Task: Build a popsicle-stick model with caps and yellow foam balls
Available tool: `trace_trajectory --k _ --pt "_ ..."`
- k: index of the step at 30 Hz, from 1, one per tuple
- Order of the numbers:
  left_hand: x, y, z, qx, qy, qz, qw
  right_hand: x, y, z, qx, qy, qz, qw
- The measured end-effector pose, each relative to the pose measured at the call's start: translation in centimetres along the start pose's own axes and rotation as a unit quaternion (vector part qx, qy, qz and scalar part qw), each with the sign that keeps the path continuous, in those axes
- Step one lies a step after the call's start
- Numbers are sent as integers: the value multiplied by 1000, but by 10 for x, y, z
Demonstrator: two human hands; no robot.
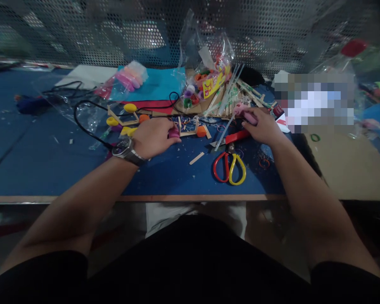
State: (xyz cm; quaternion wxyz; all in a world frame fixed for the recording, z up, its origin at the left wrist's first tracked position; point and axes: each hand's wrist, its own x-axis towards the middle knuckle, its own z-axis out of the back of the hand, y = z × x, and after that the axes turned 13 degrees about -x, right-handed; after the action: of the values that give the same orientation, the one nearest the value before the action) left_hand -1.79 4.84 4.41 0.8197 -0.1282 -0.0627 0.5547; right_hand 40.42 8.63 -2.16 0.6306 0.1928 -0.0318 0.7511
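My left hand (153,137), with a watch at the wrist, is closed with thumb and fingers around a magenta round cap (174,133). Beside it stands a small frame of wooden sticks (188,134) with an orange cap (201,131). My right hand (263,126) is wrapped round a pink object (251,118), partly hidden by the fingers, so its kind is unclear. Just below that hand lies a red-handled cutter knife (237,136). Scissors (237,169) with one red and one yellow handle rest nearer the table edge. A loose craft stick (196,158) lies between the hands.
Left of my left hand is another stick piece with yellow caps (130,108). Behind are a clear bag of coloured caps (205,80), clear thin sticks (231,99), a blue sheet (164,82) and a black cable (79,122). Cardboard (351,164) lies at right.
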Motion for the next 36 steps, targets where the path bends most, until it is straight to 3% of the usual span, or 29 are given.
trace_trajectory --k 9,19,26,31,36 --pt "-2 -15 -5 -10 34 4 999 -1 -1 6 -10 12 4 1000" --pt "-5 -10 -6 -47 30 -7 998 -1 -7 3 -1 -2 14 1000" --pt "-6 -15 -4 -36 43 -10 998 -3 16 20 -27 -73 38 996" --pt "-5 -13 -5 -29 43 -37 998 0 38 23 -25 -50 59 997" --pt "-4 -7 -7 8 30 -39 999 5 34 19 -35 -40 50 997"
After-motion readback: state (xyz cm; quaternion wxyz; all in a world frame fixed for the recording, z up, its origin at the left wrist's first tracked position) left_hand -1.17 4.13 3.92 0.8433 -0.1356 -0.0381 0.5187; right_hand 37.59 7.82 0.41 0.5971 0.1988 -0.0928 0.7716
